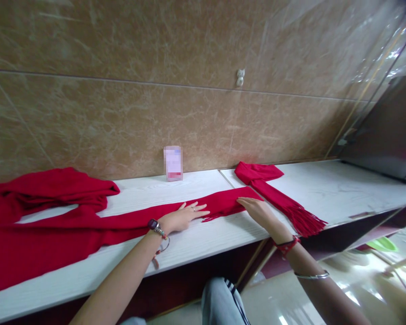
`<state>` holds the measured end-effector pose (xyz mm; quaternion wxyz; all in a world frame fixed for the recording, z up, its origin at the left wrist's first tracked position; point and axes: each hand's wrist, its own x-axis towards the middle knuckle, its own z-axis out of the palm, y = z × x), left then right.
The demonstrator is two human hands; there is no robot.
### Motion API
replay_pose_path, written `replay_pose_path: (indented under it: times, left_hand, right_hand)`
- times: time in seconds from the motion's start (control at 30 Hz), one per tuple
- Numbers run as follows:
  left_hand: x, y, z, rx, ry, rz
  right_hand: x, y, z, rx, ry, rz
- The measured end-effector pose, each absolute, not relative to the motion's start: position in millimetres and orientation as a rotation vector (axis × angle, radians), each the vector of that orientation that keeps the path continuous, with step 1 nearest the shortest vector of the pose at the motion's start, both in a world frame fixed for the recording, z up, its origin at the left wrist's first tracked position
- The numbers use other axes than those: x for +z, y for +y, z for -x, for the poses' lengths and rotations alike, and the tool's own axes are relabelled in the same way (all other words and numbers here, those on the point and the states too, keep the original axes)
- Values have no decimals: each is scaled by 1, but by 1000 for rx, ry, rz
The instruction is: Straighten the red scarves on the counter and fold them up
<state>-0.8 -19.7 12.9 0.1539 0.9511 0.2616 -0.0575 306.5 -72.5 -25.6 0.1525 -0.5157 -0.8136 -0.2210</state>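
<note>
A long red scarf (88, 225) lies stretched across a white wooden counter (196, 246), bunched at the far left. My left hand (182, 216) rests flat on its middle, fingers stretched out; a ring and a wristwatch show. My right hand (257, 210) lies flat on the scarf's right end, fingers extended, with a red bracelet and a metal bangle on the wrist. A second folded part of red scarf with fringe (284, 198) lies just right of that hand, its tassels hanging over the counter's front edge.
A small blurred card (173, 163) stands against the brown marble wall. A white hook (240, 77) is fixed on the wall above. A dark appliance (385, 131) sits at the far right. A green bowl (380, 244) is below the counter.
</note>
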Motion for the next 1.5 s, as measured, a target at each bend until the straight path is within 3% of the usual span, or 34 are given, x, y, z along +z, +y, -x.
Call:
replay_pose_path:
  times: [0.27,0.5,0.77,1.13,1.5]
  left_hand:
    - [7,-22,-4,92,702,-2813]
    - [3,-26,-13,62,703,-2805]
    - [-6,-24,-13,42,801,-2874]
    - [-10,-20,-9,57,765,-2896]
    - [-10,-19,-4,44,744,-2936]
  right_hand:
    - [-19,-76,-316,-569,-2370,1540]
    - [-8,-71,-322,-431,-2328,1500]
    - [-1,-43,-248,-153,-2407,1485]
    - [-19,-44,-361,-425,-2234,1925]
    - [-28,-23,-302,-346,-2509,1603]
